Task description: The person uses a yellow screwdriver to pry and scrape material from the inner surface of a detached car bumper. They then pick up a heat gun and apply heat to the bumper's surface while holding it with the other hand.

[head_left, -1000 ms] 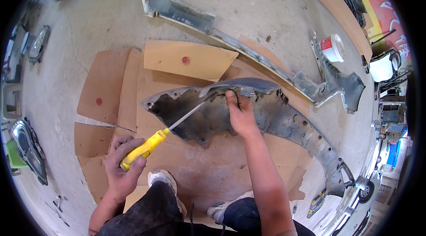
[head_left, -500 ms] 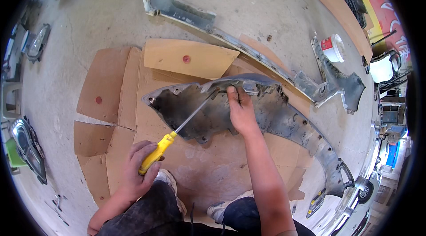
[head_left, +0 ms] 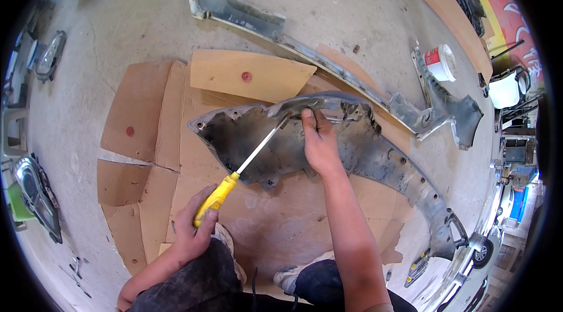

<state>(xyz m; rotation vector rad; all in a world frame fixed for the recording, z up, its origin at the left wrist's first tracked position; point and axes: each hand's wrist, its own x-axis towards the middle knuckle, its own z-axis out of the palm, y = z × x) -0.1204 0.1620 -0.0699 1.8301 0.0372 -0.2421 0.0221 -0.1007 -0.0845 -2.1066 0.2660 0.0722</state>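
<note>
My left hand point(head_left: 196, 221) is closed around the yellow handle of a long screwdriver point(head_left: 223, 192), whose metal shaft slants up to the inner upper edge of a dark grey curved car body panel point(head_left: 246, 136). The tip meets the panel just left of my right hand point(head_left: 319, 139), which grips that upper edge with the thumb on the inside face; some fingers are hidden behind it. The panel lies on flattened cardboard point(head_left: 135, 107), with its narrow tail curving down to the right.
A long grey bumper-like part point(head_left: 246, 24) stretches across the top. A white bucket point(head_left: 444, 64) stands at right beside a broken grey part point(head_left: 463, 121). Lamp units point(head_left: 35, 197) lie at left. A small tool case point(head_left: 417, 268) is at lower right; my shoes point(head_left: 287, 277) are below.
My left hand and the screwdriver have moved to the right. My right hand and the panel's upper edge have risen a little in the view.
</note>
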